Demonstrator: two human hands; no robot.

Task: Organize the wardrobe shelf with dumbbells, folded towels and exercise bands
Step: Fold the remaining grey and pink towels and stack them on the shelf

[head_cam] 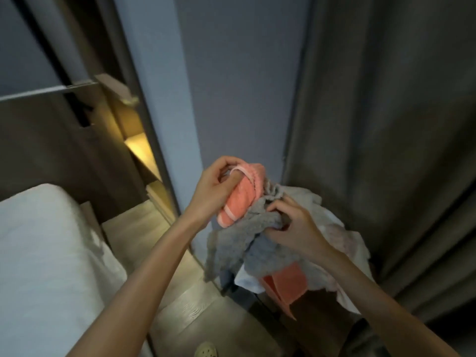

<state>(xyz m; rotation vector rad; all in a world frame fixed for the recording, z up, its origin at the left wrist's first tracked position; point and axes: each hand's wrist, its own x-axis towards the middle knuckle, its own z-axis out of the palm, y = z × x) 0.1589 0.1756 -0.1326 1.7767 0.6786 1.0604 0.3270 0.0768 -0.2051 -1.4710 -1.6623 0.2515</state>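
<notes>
My left hand (215,188) grips a rolled orange towel (243,195) that has a pale pink band looped around it. Just to its right, my right hand (289,224) pinches a grey towel (231,243) that hangs loosely below both hands. Under them lies a heap of towels (342,243), white, pale pink and orange, with one orange towel (289,283) draping down its front. No dumbbells are in view.
A lit wooden shelf unit (140,148) stands at the left behind a bed with white bedding (43,253). A grey wall panel (231,86) is straight ahead and a dark curtain (399,124) hangs at the right. Wooden floor (180,305) lies below.
</notes>
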